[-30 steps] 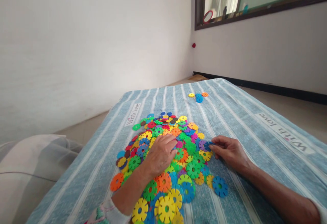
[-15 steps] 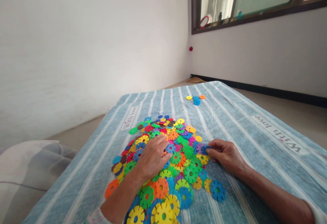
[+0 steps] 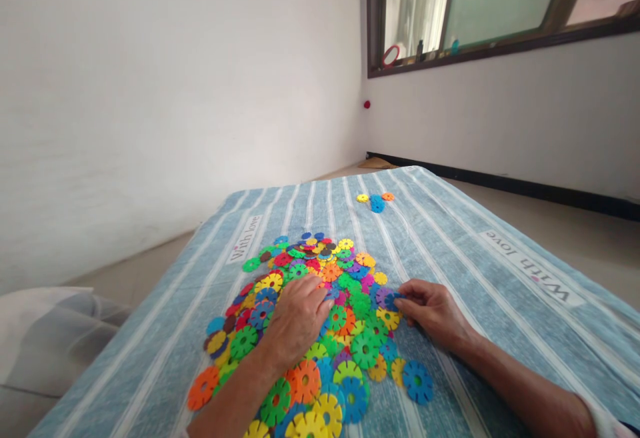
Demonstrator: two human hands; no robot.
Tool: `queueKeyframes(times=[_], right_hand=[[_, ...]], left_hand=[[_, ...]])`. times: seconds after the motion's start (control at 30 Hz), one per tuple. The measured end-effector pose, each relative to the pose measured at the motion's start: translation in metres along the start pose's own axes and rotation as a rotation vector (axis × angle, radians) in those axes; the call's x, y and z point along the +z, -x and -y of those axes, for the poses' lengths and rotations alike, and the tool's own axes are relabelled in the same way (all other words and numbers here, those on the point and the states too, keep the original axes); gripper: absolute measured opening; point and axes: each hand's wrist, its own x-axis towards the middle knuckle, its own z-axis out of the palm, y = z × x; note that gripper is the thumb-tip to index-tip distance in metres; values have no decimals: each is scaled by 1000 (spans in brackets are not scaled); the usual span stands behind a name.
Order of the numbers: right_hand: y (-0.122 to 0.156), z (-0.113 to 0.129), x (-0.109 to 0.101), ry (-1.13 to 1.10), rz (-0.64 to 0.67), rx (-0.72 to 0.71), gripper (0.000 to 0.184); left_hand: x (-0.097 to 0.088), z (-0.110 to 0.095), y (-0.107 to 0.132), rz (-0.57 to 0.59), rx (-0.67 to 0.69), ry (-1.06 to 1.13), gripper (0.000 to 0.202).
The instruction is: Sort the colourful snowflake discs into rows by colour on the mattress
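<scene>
A heap of colourful notched plastic discs (image 3: 365,350) lies on the striped cloth. My left hand (image 3: 297,315) rests palm down on the heap, thumb and fingers apart, with a blue disc (image 3: 333,291) by their tips. The undersides of those fingers are hidden. At the heap's right edge, my right hand (image 3: 433,310) pinches a dark blue disc (image 3: 393,301) between thumb and forefinger. That disc overlaps a purple disc (image 3: 381,296), and a yellow disc (image 3: 389,319) lies just below it.
The blue striped cloth (image 3: 480,298) covers a bed-like surface. Near its far edge lie a yellow disc (image 3: 363,198), blue discs (image 3: 377,205) and an orange disc (image 3: 388,197). A white wall (image 3: 175,91) stands at the left, and a window (image 3: 500,5) at the upper right.
The camera view has shifted slightly. My left thumb and fingers have drawn a little closer together over the heap. My right hand keeps its pinch on the dark blue disc in nearly the same place.
</scene>
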Motion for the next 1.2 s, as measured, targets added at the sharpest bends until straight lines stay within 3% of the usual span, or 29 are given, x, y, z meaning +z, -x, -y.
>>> queueKeyframes(times=[0.17,0.3,0.5,0.7,1.0,1.2], right_hand=[[1,2,1,-13,-4,1,18],[5,6,4,-71,16,-2,22],[13,13,12,-180,97,4,28],[19,14,16,-243,185,18,31],[25,16,26,-302,278,75,33],[26,16,26,-262,288,85,35]], left_hand=[[2,2,-1,-130,27,80,25],[-3,-2,-2,-211,-44,208,25],[-20,-21,-3,-32,-217,579,26],[-24,-38,-2,129,-353,772,31],[-25,-59,0,260,-364,949,34],[-25,-61,1,328,-423,1046,34]])
